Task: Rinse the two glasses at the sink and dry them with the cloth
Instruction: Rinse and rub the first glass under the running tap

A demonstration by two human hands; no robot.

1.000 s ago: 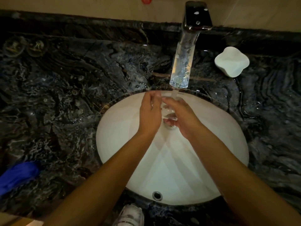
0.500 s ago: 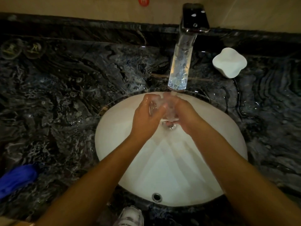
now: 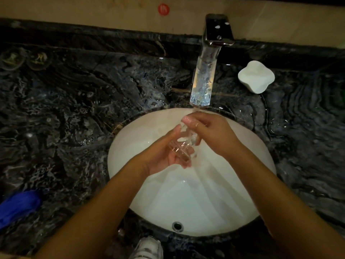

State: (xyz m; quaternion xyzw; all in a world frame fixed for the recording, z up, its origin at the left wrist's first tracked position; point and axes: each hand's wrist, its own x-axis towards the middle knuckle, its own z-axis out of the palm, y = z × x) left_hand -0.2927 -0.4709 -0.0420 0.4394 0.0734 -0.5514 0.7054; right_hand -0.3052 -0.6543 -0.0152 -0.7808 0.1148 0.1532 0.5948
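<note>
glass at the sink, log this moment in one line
step: rinsing | glass: under tap stream, over sink | left hand: cradles it | right hand: grips it | cloth: on counter, untouched

Bare forearms, no sleeves; white sneaker (image 3: 147, 248).

- My countertop (image 3: 65, 118) is dark veined marble, wet and speckled with droplets.
- White basin (image 3: 196, 202) sunk into it, dead centre.
- Tap (image 3: 212, 53) stands at twelve o'clock of the basin.
- White soap dish (image 3: 256, 76) at one o'clock.
- Blue cloth (image 3: 17, 206) bunched at eight o'clock, by the edge.
</note>
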